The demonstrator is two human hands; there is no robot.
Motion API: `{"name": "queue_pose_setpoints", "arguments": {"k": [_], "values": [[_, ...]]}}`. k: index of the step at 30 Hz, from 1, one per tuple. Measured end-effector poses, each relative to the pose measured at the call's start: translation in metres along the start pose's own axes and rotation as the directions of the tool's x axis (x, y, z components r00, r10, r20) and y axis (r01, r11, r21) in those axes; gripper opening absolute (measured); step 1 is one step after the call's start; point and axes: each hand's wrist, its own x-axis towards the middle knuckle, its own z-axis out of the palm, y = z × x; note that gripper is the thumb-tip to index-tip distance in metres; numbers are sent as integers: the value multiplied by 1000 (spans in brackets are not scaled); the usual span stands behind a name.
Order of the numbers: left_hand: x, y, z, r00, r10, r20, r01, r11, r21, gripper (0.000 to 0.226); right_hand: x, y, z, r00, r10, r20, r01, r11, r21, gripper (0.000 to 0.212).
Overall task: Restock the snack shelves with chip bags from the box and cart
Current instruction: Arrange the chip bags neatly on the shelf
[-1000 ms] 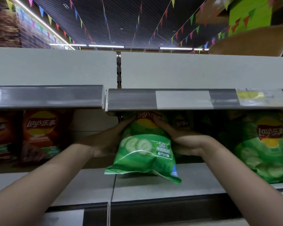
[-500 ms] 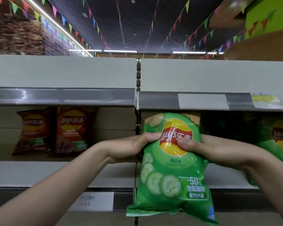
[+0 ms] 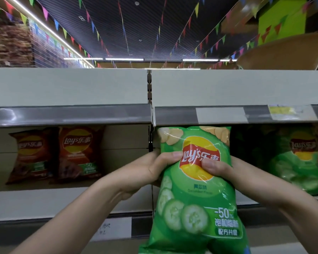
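A green cucumber chip bag (image 3: pixel 196 191) hangs upright in front of the middle shelf (image 3: pixel 62 200), its top just under the grey price rail (image 3: pixel 174 115). My left hand (image 3: pixel 151 171) grips its left edge, thumb curled over the front. My right hand (image 3: pixel 218 166) pinches the right side, thumb pressed on the red and yellow logo. The bag's lower end reaches below the shelf's front edge.
Two red-brown chip bags (image 3: pixel 79 153) stand on the left part of the same shelf. More green bags (image 3: pixel 299 162) stand at the right. The shelf section between them, behind the held bag, is dark. The top shelf (image 3: pixel 68 87) above looks bare.
The green bag has come out from under the upper shelf toward me and turned upright, with both hands still on it. In the last half second it rose slightly.
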Motion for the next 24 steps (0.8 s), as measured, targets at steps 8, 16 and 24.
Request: {"name": "queue_pose_setpoints", "arguments": {"k": [8, 16, 24], "values": [[-1, -22, -4, 1000, 10, -11, -10, 1000, -2, 85, 0, 21, -7, 989, 131, -71, -137, 988, -75, 80], [-18, -9, 5, 997, -8, 74, -2, 991, 131, 30, -18, 17, 11, 995, 104, -4, -104, 992, -68, 82], [-20, -9, 5, 997, 32, 68, -40, 993, 112, 40, -23, 15, 13, 997, 63, -33, -65, 996, -60, 74]]}}
